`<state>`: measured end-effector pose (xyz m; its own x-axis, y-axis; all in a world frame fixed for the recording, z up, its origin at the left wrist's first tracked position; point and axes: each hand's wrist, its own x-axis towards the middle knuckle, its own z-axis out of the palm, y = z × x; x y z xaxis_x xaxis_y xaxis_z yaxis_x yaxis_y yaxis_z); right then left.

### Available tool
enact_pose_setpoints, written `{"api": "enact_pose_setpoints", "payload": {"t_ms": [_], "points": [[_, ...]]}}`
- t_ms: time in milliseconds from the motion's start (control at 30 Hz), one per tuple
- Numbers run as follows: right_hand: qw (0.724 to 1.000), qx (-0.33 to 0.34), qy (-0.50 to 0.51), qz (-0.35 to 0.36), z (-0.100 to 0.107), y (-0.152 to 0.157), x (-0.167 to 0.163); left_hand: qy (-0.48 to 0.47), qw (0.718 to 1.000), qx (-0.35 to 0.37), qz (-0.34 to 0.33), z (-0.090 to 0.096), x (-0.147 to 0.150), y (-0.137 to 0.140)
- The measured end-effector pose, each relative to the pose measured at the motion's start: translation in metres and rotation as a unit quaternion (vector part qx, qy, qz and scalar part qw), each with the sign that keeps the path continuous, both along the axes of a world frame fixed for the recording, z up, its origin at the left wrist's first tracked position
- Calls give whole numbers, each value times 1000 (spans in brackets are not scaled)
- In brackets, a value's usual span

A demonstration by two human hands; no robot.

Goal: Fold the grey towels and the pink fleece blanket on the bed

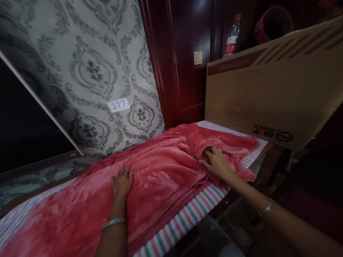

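Now touches red blanket [158, 182] with left hand [122, 184] spread at eight o'clock and right hand [219, 165], with unclear grip, at fold [197, 144] near four, perhaps risking creases through uneven tugging.

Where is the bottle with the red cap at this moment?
The bottle shows at upper right in the head view, above the top edge of the cardboard box, right of the square plate.

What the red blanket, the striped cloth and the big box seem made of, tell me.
Red blanket: probably plush synthetic fleece; soft sheen, with lighter brushed-looking marks in the pile.
Striped cloth: smooth, matte fabric lying flat, perhaps cotton, though the fibre can't be told.
Big box: apparently cardboard; dull brown, flat-sided, printed directly on the surface.
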<state>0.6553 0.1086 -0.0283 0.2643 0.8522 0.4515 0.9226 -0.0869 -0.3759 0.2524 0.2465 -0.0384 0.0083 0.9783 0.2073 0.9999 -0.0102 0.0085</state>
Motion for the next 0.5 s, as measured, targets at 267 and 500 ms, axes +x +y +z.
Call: {"api": "enact_pose_setpoints", "payload": {"t_ms": [267,500], "points": [[990,19,120,-66,99,40,54,21,1000,8,12,1,0,-1],[956,133,213,-151,226,33,135,35,999,3,12,0,-3,1]]}}
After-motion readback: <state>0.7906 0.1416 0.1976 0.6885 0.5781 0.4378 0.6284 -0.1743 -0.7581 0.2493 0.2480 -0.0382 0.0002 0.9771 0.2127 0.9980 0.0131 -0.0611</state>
